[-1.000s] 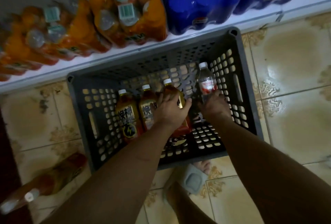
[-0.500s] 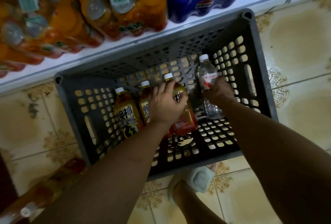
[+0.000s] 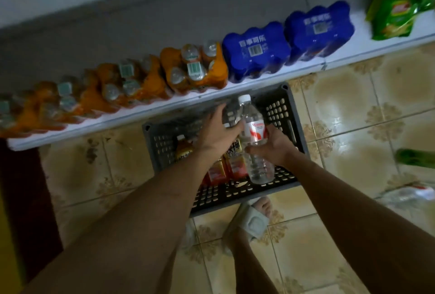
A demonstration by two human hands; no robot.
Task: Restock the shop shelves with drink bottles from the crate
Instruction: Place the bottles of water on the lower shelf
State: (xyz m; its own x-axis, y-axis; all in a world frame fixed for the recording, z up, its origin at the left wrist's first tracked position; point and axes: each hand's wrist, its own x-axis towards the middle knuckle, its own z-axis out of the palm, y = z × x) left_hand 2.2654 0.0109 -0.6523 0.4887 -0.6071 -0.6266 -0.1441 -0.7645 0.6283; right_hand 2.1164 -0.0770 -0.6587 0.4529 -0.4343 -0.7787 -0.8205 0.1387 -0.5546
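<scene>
A grey slatted crate (image 3: 286,110) stands on the tiled floor against a low white shelf (image 3: 131,118). My right hand (image 3: 274,149) is shut on a clear water bottle (image 3: 255,130) with a white cap and red-and-white label, held above the crate. To its left, my left hand (image 3: 215,134) grips two amber drink bottles (image 3: 226,169) from above; their red-labelled lower halves hang below my palm and their tops are blurred. One amber bottle (image 3: 183,150) stands in the crate's left part.
The shelf carries orange shrink-wrapped packs (image 3: 195,70), two blue packs (image 3: 256,51) and green packs (image 3: 395,9). A green bottle (image 3: 414,157) and a clear bottle (image 3: 409,196) lie on the floor at right. My slippered foot (image 3: 251,220) is just before the crate.
Both hands have risen out of the crate with their bottles. My left hand now holds two amber bottles, leaving one in the crate. The view has pulled up and back.
</scene>
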